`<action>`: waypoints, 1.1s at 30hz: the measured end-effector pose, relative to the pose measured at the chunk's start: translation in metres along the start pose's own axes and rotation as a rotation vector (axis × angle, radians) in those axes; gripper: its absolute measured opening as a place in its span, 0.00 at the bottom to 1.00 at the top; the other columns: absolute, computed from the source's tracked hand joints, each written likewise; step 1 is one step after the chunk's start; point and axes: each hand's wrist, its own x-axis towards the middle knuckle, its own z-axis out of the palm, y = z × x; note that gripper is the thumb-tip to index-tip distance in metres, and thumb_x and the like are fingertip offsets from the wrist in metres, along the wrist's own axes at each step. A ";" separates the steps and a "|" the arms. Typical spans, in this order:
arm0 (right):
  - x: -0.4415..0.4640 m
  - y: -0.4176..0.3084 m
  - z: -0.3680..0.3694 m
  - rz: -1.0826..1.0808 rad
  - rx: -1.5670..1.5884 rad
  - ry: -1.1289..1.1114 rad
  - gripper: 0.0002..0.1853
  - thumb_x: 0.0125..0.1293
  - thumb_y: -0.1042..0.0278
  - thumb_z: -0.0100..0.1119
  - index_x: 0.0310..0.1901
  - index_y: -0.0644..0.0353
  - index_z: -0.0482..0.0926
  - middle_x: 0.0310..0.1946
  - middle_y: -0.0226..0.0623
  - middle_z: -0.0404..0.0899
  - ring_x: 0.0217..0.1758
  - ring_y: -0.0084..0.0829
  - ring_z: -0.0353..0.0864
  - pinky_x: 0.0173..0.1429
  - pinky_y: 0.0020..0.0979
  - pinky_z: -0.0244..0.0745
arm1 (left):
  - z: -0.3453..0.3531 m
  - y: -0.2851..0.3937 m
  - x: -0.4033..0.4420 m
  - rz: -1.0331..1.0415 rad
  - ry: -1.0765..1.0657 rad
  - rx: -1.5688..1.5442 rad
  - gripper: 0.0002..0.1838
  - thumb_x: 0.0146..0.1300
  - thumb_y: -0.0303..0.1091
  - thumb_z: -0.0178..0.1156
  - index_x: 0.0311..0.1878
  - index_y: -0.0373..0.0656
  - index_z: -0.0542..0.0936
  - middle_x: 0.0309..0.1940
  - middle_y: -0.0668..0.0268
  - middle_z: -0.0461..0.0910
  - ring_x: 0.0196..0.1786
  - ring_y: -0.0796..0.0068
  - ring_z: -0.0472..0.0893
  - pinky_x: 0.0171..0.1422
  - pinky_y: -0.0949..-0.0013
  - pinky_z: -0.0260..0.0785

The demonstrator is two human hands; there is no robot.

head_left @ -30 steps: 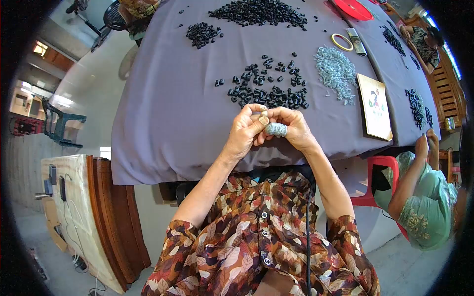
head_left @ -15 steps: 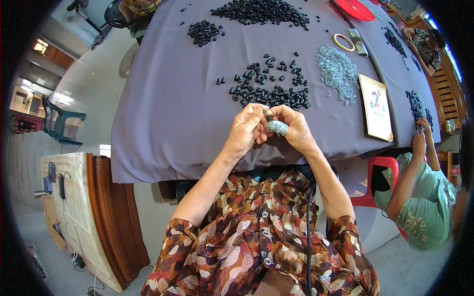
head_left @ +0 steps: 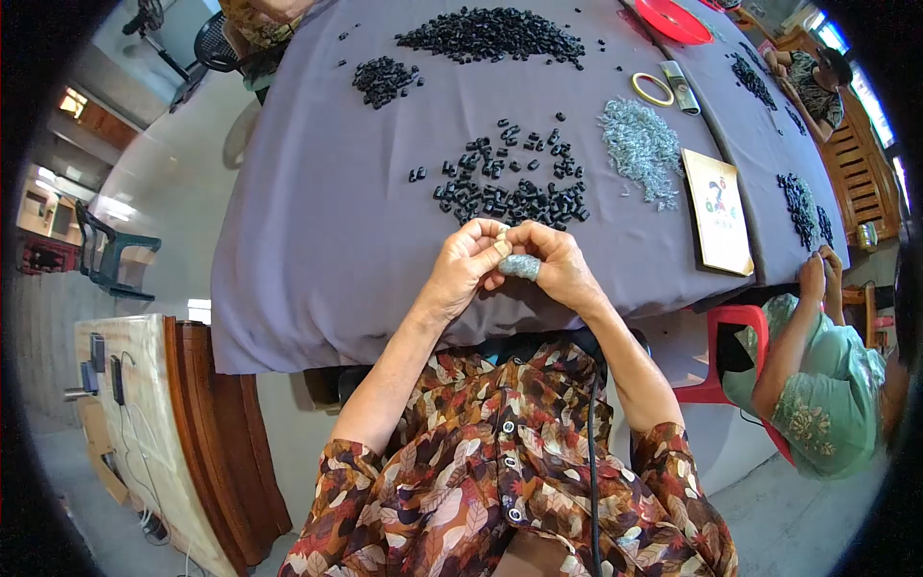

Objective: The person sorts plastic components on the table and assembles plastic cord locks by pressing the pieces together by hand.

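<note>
My left hand (head_left: 463,267) and my right hand (head_left: 558,263) meet at the fingertips, just over the near side of the table. Both are closed in a pinch, and whatever lies between the fingertips is too small and covered to make out. A grey wrapping (head_left: 520,267) goes round a finger of my right hand. Right beyond my fingers is a loose scatter of small black plastic pieces (head_left: 511,197). A heap of small clear plastic pieces (head_left: 642,149) lies farther off to the right.
A purple-grey cloth (head_left: 317,240) covers the table. Beyond are a large black heap (head_left: 490,37), a smaller one (head_left: 383,81), a tape roll (head_left: 653,89) and a red tray (head_left: 675,19). A booklet (head_left: 717,213) lies right. Another person in green (head_left: 822,385) sits beside a red chair (head_left: 735,346).
My hands stay together at the fingertips. A dark piece seen by my right fingertips before is now hidden. The view has shifted slightly. The hands of the person in green have drawn closer together.
</note>
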 end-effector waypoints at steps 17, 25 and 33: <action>-0.010 0.011 -0.126 -0.062 -1.125 0.535 0.13 0.52 0.82 0.53 0.40 0.59 0.77 0.37 0.42 0.76 0.42 0.46 0.76 0.46 0.41 0.72 | -0.060 0.057 -0.019 0.024 0.450 1.172 0.05 0.56 0.29 0.60 0.30 0.37 0.77 0.18 0.73 0.75 0.22 0.83 0.71 0.27 0.75 0.64; -0.007 0.021 -0.129 -0.002 -1.132 0.546 0.12 0.54 0.80 0.52 0.41 0.59 0.75 0.40 0.42 0.75 0.45 0.47 0.75 0.48 0.43 0.70 | 0.046 0.112 -0.077 0.531 -0.283 -0.188 0.08 0.68 0.31 0.51 0.46 0.39 0.70 0.29 0.56 0.77 0.24 0.71 0.74 0.27 0.74 0.68; -0.008 0.017 -0.124 0.069 -1.183 0.519 0.11 0.55 0.80 0.50 0.41 0.60 0.72 0.41 0.45 0.73 0.45 0.48 0.74 0.48 0.44 0.69 | 0.101 0.178 -0.135 0.153 -0.732 -0.397 0.07 0.67 0.28 0.50 0.31 0.40 0.74 0.27 0.53 0.78 0.33 0.61 0.76 0.34 0.66 0.71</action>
